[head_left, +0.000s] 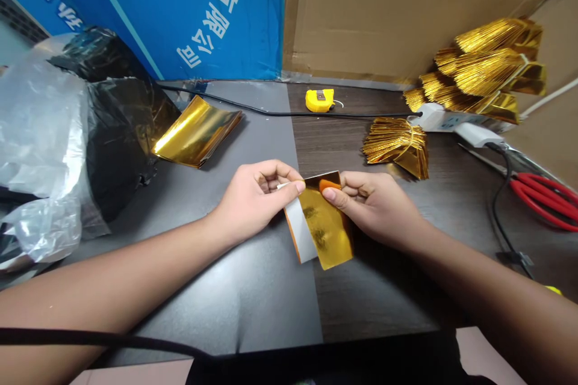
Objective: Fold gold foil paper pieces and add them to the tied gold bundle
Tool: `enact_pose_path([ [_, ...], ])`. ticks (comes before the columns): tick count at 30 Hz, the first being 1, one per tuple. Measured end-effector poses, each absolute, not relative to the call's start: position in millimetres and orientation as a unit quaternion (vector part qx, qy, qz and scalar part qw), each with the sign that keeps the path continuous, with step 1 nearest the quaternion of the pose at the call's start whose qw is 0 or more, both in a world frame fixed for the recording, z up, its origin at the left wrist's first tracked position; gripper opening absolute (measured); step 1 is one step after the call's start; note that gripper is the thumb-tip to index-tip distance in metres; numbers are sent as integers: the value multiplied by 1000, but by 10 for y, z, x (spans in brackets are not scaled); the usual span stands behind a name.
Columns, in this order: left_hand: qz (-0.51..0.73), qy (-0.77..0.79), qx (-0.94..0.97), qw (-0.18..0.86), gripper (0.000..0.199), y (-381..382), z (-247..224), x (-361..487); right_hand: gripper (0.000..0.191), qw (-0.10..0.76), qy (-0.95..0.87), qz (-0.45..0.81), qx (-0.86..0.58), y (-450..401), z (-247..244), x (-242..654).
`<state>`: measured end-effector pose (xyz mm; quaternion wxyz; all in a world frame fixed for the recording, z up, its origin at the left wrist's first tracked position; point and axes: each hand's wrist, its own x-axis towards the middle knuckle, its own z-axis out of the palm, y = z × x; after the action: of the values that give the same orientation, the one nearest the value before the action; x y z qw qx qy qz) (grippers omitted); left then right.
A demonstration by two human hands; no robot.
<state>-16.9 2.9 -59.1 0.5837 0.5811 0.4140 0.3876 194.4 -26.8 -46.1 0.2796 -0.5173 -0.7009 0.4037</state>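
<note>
Between my two hands, above the tabletop, is a sheet of gold foil paper (332, 234) with a folded strip along its top edge. My left hand (259, 195) is closed, thumb and fingers pinching the sheet's upper left corner, where a white-backed piece of paper (300, 231) shows beside the gold. At the upper right corner my right hand (377, 201) pinches the fold, its thumb pressing on the gold face. Whether the white and gold parts are one sheet I cannot tell. A stack of flat gold foil sheets (192, 132) lies beyond my left hand.
A tied bundle of pleated gold paper (395, 144) lies beyond my right hand, with several more bundles (487, 66) piled behind. A yellow tape measure (320, 100), a black cable (271, 113), a power strip (438, 117) and red-handled scissors (542, 198) are around. Plastic bags (49, 114) stand left.
</note>
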Motion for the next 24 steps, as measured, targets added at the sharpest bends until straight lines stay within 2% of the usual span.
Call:
enact_pose_path([
  [3, 416, 418, 566, 576, 21, 44, -607, -173, 42, 251, -698, 440, -506, -269, -505, 1971],
  [7, 426, 419, 554, 580, 23, 57, -604, -177, 44, 240, -707, 397, -534, -271, -522, 1982],
  [12, 457, 418, 523, 586, 28, 73, -602, -170, 43, 228, -655, 501, -518, -282, -473, 1956],
  [24, 496, 430, 529, 538, 23, 185, -719, -249, 49, 217, -604, 539, -545, -286, -399, 1929],
])
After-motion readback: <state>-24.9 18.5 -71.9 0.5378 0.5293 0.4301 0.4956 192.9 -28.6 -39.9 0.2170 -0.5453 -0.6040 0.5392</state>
